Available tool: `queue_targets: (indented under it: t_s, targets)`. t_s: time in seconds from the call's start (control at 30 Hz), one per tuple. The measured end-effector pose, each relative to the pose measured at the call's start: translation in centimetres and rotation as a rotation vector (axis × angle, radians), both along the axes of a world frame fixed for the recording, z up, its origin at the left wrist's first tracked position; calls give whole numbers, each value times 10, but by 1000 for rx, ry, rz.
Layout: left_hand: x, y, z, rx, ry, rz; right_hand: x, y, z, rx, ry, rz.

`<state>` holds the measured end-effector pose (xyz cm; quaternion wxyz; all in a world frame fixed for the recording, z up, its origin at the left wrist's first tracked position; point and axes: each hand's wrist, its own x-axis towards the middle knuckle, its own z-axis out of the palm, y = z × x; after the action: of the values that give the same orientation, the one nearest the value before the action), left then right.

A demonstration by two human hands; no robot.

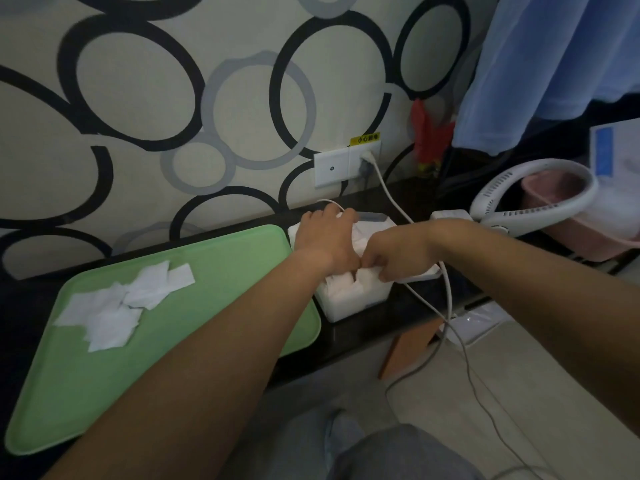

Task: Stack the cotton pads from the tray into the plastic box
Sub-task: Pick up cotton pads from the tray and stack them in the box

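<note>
Dark counter (27, 306) under circle-patterned wallpaper | green tray (242, 271) at left holds loose cotton pads (114, 306) | plastic box (353, 308) just right of tray, full of stacked pads (337, 284) | left hand (325, 237) lies palm-down over them, grip cannot be told | right hand (398, 251) curled, pinching stacked pads at box's near right edge

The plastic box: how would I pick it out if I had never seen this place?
Find the black counter under the circle-patterned wall, then the green tray on it. Just right of the tray sits the plastic box, under the left hand and right hand. Unlike the flat tray, it is a translucent tub packed with white cotton pads.
</note>
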<state>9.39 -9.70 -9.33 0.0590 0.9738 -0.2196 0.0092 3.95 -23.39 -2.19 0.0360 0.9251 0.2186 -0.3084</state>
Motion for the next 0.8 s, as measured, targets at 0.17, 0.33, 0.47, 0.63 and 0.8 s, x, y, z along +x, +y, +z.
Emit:
queue_targets:
  t_s: [0.17, 0.33, 0.47, 0.63, 0.8]
  targets:
    - [-1, 1, 2, -9, 20, -8, -4, 3, -13, -8, -157, 32]
    - [-3, 3, 4, -42, 98, 21, -13, -2, -29, 32, -403, 5]
    - [-8, 4, 3, -42, 145, 9, -17, -15, -19, 171, -374, -63]
    - [-7, 17, 17, -259, 291, -22, -15, -9, -20, 114, -363, -49]
    - [-9, 32, 5, -308, 166, -62, -11, -2, -21, 121, -422, -123]
